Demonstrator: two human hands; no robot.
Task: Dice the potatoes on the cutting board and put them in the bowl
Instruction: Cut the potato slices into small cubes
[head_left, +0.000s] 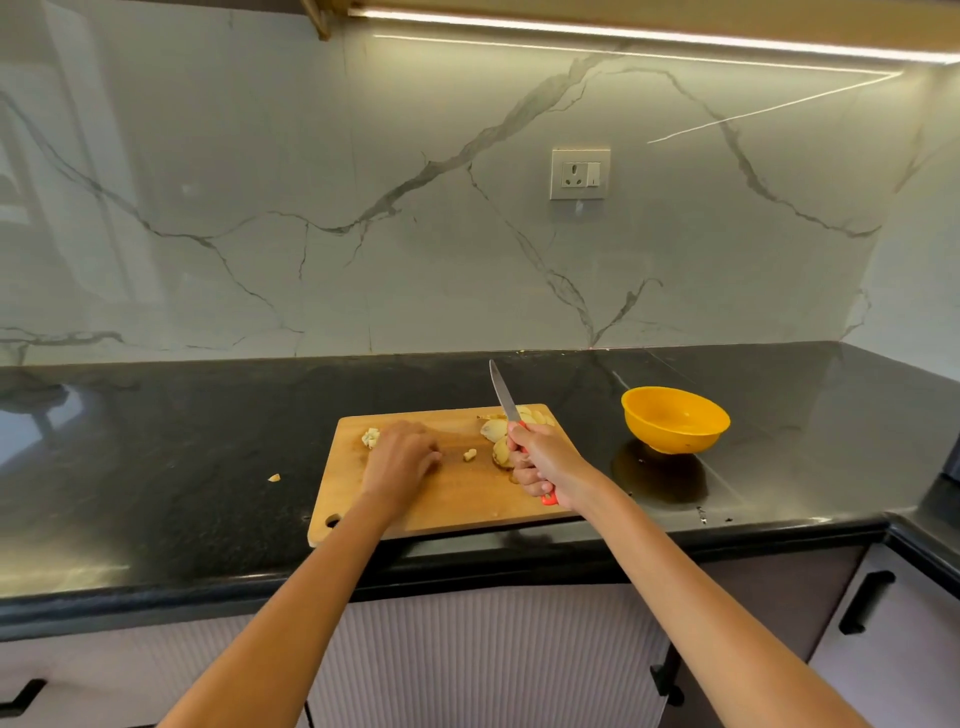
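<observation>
Right hand (540, 460): fingers wrapped round the red handle of the knife (505, 400); only bits of handle show above and below the fist; blade points up and away, off the board
Left hand (400, 460): palm down on the board (452, 499), fingers curled loosely together; whether they pinch anything beneath cannot be told
Potatoes (494, 430): peeled pieces at the board's far right corner, partly hidden behind the right hand and the blade; their number is hard to make out
Dice (371, 437): small pale heap at the board's far left edge, just beyond the left hand, part of it possibly covered
Loose bit (470, 454): on the board between the hands
Stray piece (274, 477): on the worktop (182, 467), left of the board
Bowl (675, 418): yellow, on the worktop right of the board, apart from it; inside looks bare, though the near wall hides part of the bottom
Socket (580, 173): on the marble wall behind
</observation>
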